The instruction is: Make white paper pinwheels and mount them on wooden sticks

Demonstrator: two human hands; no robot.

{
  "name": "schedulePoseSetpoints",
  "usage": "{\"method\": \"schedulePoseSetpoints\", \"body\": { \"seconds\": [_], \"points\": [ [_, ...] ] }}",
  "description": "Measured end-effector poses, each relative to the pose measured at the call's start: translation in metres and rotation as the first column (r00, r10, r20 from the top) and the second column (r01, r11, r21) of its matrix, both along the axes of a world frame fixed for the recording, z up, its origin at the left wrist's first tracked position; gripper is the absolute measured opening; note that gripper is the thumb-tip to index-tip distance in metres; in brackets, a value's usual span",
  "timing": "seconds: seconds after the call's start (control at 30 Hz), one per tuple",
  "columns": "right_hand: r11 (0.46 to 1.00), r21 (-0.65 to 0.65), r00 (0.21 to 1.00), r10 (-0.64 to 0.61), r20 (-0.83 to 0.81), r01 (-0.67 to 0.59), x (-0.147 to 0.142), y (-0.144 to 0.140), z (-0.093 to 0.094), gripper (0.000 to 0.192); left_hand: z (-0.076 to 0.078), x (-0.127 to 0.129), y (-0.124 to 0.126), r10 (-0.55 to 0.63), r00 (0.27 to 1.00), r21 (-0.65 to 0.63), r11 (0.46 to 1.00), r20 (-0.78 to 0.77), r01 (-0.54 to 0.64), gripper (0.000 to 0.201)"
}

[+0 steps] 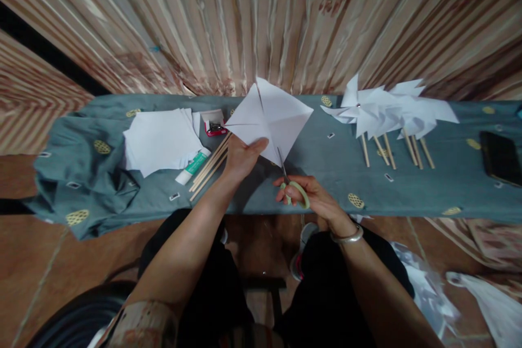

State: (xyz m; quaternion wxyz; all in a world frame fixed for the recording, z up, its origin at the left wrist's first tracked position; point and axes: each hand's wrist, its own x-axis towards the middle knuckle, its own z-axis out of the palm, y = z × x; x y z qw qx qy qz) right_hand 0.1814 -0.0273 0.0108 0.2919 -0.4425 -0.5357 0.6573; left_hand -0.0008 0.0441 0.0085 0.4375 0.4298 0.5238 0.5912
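1. Teal cloth covers a long narrow table; its left end is bunched and hangs over the front edge, the rest of the front edge runs straight, with brown floor below.
2. Stack of white paper squares lies on the left part, corners fanned, well back from the front edge.
3. Glue tube lies just right of the stack, beside a bundle of wooden sticks lying diagonally.
4. Small red-and-white box sits near the back edge, by the curtain.
5. Left hand is closed on the lower left edge of the white paper sheet, thumb on top, holding it tilted above mid-table.
6. Right hand has fingers curled through the green handles of the scissors; the blades point up and meet the sheet's lower edge. Blade gap too small to tell.
7. Bare cloth lies open right of the hands.
8. Finished paper pinwheels on sticks lie in a row further right, sticks pointing toward the front edge.
9. Black phone lies at far right.
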Motion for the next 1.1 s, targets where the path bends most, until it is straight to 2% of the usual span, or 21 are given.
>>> {"method": "schedulePoseSetpoints", "body": {
  "seconds": [0.33,0.57,0.93,1.1],
  "points": [
    [1.000,0.009,1.000,-0.001,0.010,0.001,0.0010,-0.0012,0.0011,0.049,0.0014,0.0008,-0.0002,-0.004,1.000,0.022,1.000,0.021,0.004,0.024],
    [1.000,0.007,1.000,0.001,0.020,-0.001,-0.0009,-0.0003,0.0048,0.052,-0.0040,0.0007,0.0004,-0.022,1.000,0.032,0.999,-0.003,0.023,0.022],
    [1.000,0.003,1.000,-0.026,-0.006,0.026,-0.0032,-0.0012,0.0006,0.047,-0.0009,0.0021,-0.0021,-0.026,1.000,0.008,1.000,0.012,0.025,0.021],
    [0.998,-0.043,0.998,-0.045,-0.032,0.044,-0.0043,-0.0016,-0.0008,0.048,-0.0025,0.0002,-0.0016,-0.022,1.000,0.021,1.000,-0.013,0.022,0.020]
  ]
}}
